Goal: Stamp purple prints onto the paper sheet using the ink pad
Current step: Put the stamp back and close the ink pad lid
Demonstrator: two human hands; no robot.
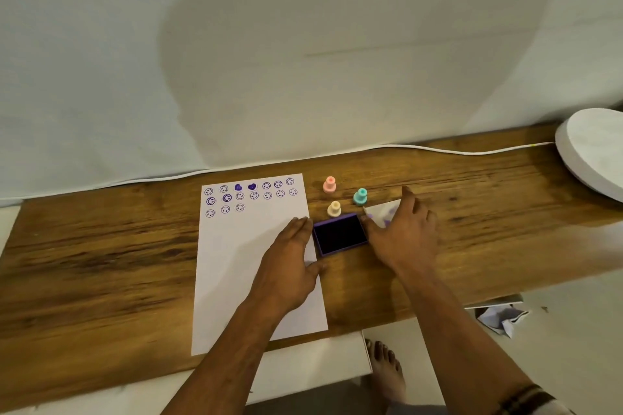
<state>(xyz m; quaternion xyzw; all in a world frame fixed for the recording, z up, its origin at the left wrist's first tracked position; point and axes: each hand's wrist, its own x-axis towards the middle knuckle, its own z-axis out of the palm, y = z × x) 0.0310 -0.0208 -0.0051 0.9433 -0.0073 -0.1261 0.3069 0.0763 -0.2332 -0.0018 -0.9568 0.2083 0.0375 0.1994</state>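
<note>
One paper sheet (236, 266) on the bench (101, 246), bearing three rows of purple prints: seven in the first row (five smiley faces, two hearts), seven smileys in the second, three smileys in the third, seventeen in all. Three small stamps beside it: one pink stamp (329, 184), one teal stamp (360, 196), one cream stamp (334, 208). One open ink pad (339, 234), one ink-stained paper scrap (382, 212), one white cable (438, 149), two hands: left hand (290, 266), right hand (403, 236).

White paper sheet (236, 266) bears purple smiley prints (249, 196); purple ink pad (339, 234).
</note>
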